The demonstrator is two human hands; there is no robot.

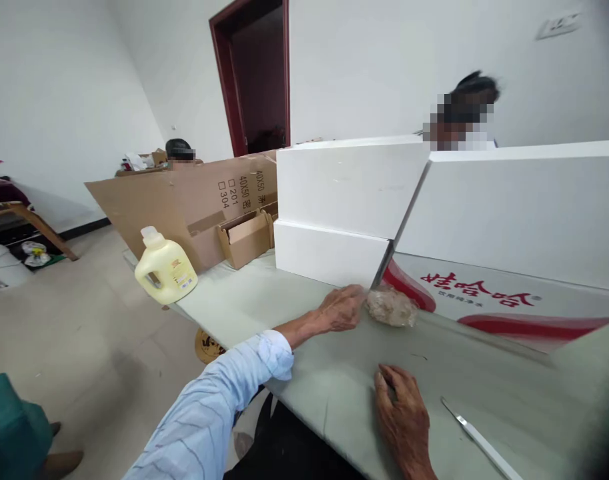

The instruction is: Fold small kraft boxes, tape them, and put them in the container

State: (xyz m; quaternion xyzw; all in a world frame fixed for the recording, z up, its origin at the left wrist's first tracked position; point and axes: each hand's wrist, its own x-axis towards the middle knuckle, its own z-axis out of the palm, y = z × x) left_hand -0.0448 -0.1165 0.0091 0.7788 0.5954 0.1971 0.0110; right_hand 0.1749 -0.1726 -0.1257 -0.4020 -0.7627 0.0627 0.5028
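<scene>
My left hand [341, 308] reaches across the green-grey table covering, its fingers closed at the left edge of a crumpled clear plastic bag [391, 307]. Whatever those fingers hold, if anything, is hidden. Pale brownish contents show through the bag, too unclear to name. My right hand [403, 419] rests on the table nearer to me, fingers curled in, with nothing visible in them. To its right lies a thin tool with a white handle [487, 447] and a curved metal tip. A small dark thread-like piece [420, 357] lies between the bag and the right hand.
White foam boards [344, 193] and a red-and-white printed carton [479, 293] wall off the far side. At the left stand a pale yellow jug [167, 270], a small open cardboard box [249, 240] and a large cardboard panel [149, 200]. Two people sit beyond.
</scene>
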